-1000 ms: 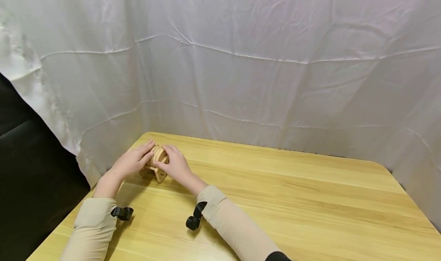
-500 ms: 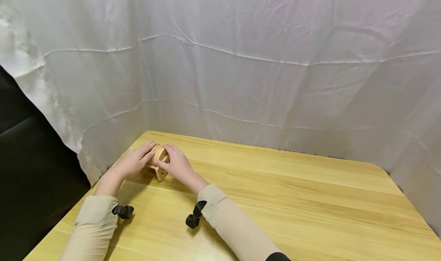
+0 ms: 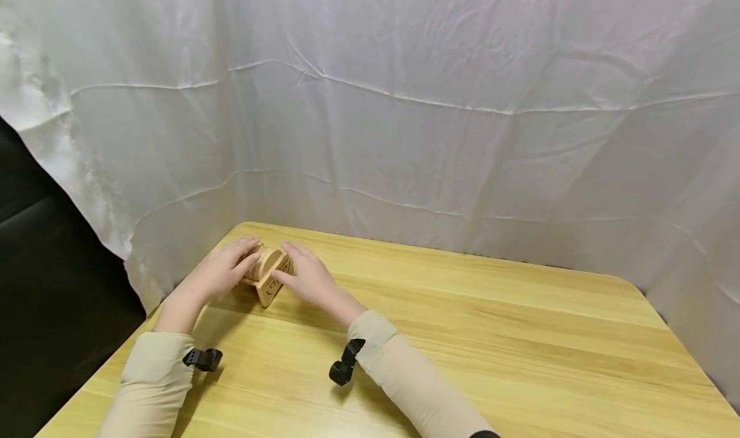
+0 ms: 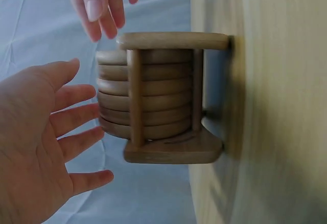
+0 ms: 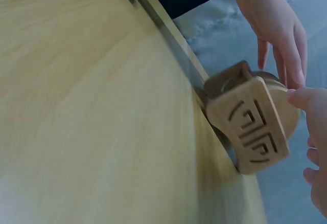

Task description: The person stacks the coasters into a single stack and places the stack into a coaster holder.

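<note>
A wooden coaster holder [image 5: 250, 132] stands near the table's far left corner, its end panel carved with a square-spiral pattern. Several round wooden coasters [image 4: 164, 87] are lined up face to face between its end panels and rods. My left hand [image 3: 215, 276] lies along one side of the row, fingers straight and spread, their tips right at the coasters' rims. At the carved end, my right hand [image 3: 315, 279] hovers with fingers loosely extended. In the left wrist view, the right fingers [image 4: 93, 9] are a little apart from the holder.
The wood-grain table [image 3: 491, 335] reaches far to the right of the holder. A pale grey curtain [image 3: 405, 149] hangs behind and to the left. A black surface [image 3: 58, 284] lies beyond the left edge. Each sleeve carries a black wrist camera [image 3: 342, 367].
My right hand has drawn back to the right, off the coasters, and more of the carved panel shows. The left hand has stayed nearly in place.
</note>
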Demonstrator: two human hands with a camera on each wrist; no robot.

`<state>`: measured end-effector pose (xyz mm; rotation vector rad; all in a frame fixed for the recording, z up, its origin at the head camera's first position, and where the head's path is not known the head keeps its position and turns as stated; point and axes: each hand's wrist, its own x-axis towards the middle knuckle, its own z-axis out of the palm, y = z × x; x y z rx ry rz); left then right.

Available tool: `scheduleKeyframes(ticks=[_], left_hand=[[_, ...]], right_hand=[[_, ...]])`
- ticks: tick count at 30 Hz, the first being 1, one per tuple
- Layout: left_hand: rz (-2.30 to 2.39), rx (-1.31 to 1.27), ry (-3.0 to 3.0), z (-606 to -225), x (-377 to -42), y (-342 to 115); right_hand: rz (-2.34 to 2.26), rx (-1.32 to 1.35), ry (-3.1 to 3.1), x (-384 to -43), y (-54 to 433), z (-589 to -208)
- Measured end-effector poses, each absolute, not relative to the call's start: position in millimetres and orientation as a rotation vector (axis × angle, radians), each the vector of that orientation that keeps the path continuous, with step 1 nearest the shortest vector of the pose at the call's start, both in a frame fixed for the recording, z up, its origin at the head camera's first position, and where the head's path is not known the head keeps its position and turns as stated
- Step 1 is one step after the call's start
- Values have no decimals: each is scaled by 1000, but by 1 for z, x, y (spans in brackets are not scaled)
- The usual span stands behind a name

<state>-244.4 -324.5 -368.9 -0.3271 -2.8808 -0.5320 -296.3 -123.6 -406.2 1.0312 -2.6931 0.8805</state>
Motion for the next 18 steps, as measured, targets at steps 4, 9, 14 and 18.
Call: scheduleKeyframes(ticks=[4, 9, 14, 18], left_hand=[[-482, -346, -2838, -365, -241, -322], [-435, -359, -2799, -359, -236, -318], [-383, -379, -2796, -348, -235, -308], [-369, -391, -2800, -335, -236, -292]], right_hand=[[848, 1019, -2696, -295, -105, -396], [768, 1020, -2672, -296, -78, -378], [727, 1013, -2623, -298, -50, -364], [700, 1017, -2547, -298, -28, -356]])
